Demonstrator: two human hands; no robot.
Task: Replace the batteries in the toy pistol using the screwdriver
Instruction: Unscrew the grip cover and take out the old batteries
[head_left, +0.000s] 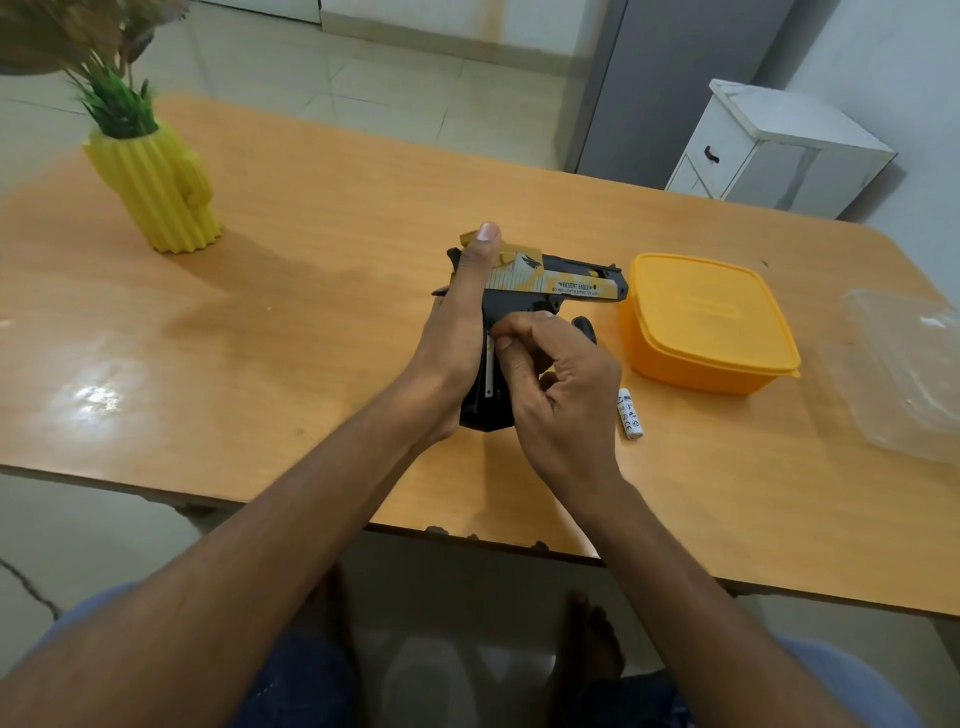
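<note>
The left hand (457, 332) covers the rear of the toy pistol (558, 283) and most of its grip, so only a thin white strip of the battery (489, 371) with a plus mark shows between the two hands, and how it sits in the compartment cannot be told. The right hand (556, 382), fingertips pinched at that strip, hides the trigger area and all but the tip of a black object (584, 327) just beyond its knuckles. Small print on the loose battery (629, 414), right of the grip, is unreadable; the clear plastic lid (909, 364) is cut off by the right edge.
</note>
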